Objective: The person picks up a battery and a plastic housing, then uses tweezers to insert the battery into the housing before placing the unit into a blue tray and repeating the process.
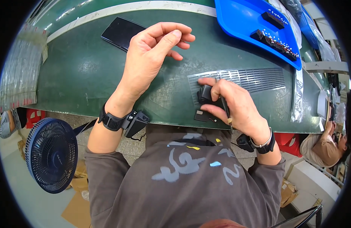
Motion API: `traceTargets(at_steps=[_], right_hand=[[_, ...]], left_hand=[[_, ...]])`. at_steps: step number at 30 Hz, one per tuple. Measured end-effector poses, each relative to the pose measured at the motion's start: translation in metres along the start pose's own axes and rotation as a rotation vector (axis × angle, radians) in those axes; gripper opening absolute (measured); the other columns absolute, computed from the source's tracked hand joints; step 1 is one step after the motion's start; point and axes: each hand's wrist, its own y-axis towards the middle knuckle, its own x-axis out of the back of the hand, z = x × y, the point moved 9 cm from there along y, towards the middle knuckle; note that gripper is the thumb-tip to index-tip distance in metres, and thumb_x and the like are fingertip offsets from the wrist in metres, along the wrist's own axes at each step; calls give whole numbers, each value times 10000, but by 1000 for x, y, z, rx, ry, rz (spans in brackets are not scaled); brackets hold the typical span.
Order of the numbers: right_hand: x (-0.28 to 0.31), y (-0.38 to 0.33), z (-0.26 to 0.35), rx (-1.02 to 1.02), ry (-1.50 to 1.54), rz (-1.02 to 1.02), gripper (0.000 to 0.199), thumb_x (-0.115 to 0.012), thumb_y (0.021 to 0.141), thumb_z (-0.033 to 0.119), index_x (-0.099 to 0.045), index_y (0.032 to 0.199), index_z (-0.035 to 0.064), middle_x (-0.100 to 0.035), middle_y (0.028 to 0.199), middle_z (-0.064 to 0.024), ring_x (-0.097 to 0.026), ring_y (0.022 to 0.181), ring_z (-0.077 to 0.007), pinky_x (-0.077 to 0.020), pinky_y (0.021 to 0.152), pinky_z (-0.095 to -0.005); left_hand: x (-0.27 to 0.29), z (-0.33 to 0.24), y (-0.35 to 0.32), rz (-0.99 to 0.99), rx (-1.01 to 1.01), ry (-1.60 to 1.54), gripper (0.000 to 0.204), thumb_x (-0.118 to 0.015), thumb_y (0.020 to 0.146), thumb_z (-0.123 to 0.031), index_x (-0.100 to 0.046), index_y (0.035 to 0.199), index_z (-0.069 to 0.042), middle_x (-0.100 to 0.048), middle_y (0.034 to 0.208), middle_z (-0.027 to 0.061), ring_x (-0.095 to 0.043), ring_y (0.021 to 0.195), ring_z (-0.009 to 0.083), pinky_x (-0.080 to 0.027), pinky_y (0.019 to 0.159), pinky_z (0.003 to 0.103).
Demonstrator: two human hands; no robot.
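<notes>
My left hand (154, 45) is raised over the bench beside a black smartphone (122, 32); its fingers curl loosely apart and nothing shows in them. Between thumb and fingers, my right hand (236, 100) grips a small black block (205, 94). A thin dark pen-like tool (225, 108) with a tan band lies across that same hand. Below it, near the bench edge, sits a small flat black part (204, 116) with a pale patch and a tiny white end. Under and beyond the right hand is a silvery slotted sheet (255, 79).
A blue tray (236, 28) at the far right holds rows of black parts with white tips. Clear plastic strips (21, 68) are stacked at the left of the green bench (80, 72). A dark fan (52, 155) stands lower left. Another person (323, 148) is at right.
</notes>
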Motion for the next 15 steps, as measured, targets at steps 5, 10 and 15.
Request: traceTargets(at_steps=[5, 10, 15], right_hand=[[9, -8, -9, -19, -23, -160, 336, -753, 807, -17, -427, 824, 65, -684, 982, -167, -678, 876, -273, -513, 725, -330], [30, -41, -48, -393, 765, -350, 214, -693, 906, 79, -480, 923, 67, -675, 1086, -155, -676, 929, -246, -551, 763, -332], [7, -58, -84, -528, 1497, -429, 190, -580, 995, 183, -508, 1104, 44, -632, 1178, -172, -670, 1000, -247, -595, 823, -338]], left_hand=[[-2, -4, -2, 23, -44, 52, 217, -578, 986, -162, -688, 1108, -21, -721, 1030, 75, -668, 897, 123, -538, 731, 256], [-47, -34, -33, 396, -410, 664, 181, -700, 887, -152, -683, 1009, -19, -711, 950, 80, -674, 833, 225, -541, 722, 303], [-95, -13, -79, 664, -543, 1023, 277, -766, 770, -162, -662, 998, -43, -679, 982, 62, -632, 981, 250, -535, 797, 360]])
